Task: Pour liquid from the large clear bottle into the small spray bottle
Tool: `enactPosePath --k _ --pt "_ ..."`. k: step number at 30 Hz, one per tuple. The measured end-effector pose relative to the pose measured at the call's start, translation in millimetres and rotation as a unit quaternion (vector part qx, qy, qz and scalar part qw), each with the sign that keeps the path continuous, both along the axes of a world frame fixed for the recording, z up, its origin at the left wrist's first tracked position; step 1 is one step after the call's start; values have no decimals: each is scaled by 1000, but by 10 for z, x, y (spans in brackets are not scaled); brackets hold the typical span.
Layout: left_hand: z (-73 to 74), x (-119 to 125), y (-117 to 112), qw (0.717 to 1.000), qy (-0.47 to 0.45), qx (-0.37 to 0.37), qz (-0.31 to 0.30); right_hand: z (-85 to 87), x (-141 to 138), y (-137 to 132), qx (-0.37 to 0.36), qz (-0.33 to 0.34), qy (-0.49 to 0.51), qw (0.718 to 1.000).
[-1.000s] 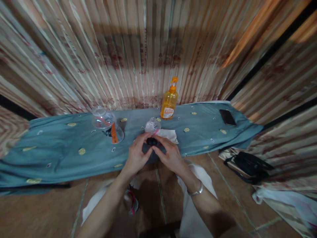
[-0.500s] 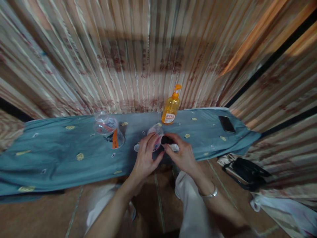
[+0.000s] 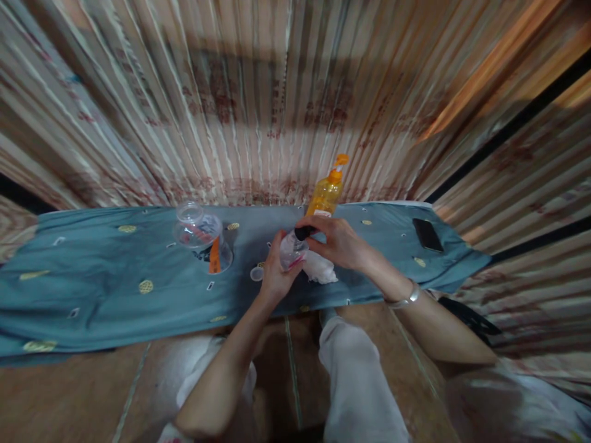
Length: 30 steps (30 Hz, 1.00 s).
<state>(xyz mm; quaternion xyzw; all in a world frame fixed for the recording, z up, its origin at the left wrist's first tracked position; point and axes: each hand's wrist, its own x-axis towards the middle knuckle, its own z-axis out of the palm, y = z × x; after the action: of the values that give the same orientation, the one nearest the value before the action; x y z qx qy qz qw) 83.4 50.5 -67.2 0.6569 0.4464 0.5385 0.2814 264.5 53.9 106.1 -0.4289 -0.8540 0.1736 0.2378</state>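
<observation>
My left hand (image 3: 277,274) is wrapped round a small clear bottle (image 3: 292,252) with pink marks low on its side. My right hand (image 3: 339,241) pinches a black cap (image 3: 303,233) at the mouth of this bottle, over its upper right edge. Whether the cap is seated on the mouth or only touching it, I cannot tell. Just below my right hand, a crumpled white tissue (image 3: 320,269) lies on the cloth. A small clear round lid (image 3: 257,274) lies to the left of my left hand.
Behind my right hand stands an orange pump bottle (image 3: 324,195). A larger clear plastic container (image 3: 198,235) with an orange label is on the left. A dark phone (image 3: 428,235) lies at the right on the blue patterned cloth (image 3: 106,289). Striped curtains (image 3: 258,111) hang behind.
The black cap has moved up and left to the bottle's mouth. My left hand now wraps the bottle's side instead of covering it from above. The tissue now lies in plain view.
</observation>
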Motion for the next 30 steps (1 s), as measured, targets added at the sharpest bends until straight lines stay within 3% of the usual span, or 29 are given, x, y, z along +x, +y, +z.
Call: enactPosePath --k 5,11,21,30 --pt "54 74 -2 1000 -16 12 -1 236 -102 135 4 85 -123 989" --pt "117 105 -30 999 -34 20 -11 438 -262 200 -6 127 -263 957" --pt "116 104 -62 999 -38 1 -10 516 -338 160 -1 117 -316 941" --pt "105 106 -63 999 -41 8 -9 480 -380 125 21 59 -366 928"
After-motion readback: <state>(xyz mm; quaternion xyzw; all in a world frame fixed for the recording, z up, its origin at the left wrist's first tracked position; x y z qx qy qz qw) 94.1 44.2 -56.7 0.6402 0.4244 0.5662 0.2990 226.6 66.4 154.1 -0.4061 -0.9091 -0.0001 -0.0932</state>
